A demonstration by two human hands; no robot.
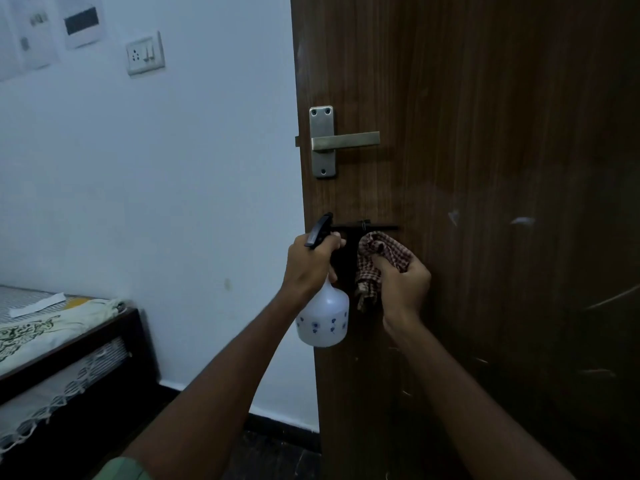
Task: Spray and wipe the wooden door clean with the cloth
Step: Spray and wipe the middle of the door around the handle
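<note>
Below the door handle point(332, 142), head view: left hand point(310, 263) grips the neck of a spray bottle point(323, 317), fingers curled round the black trigger head, nozzle pointing right toward the wooden door point(485, 168). Bottle's long axis near vertical, slightly tilted, body hanging under the fist; translucent white with blue flower print, liquid level hard to make out. Right hand point(403, 284) clutches a bunched checked cloth point(379, 258), cloth just beside the bottle, close to the door face; contact with the wood can't be told. Black latch behind the hands partly hidden. Door bears pale scuffs at right. Bed point(52, 337) cut off at left; switch plate point(145, 55) on wall.
</note>
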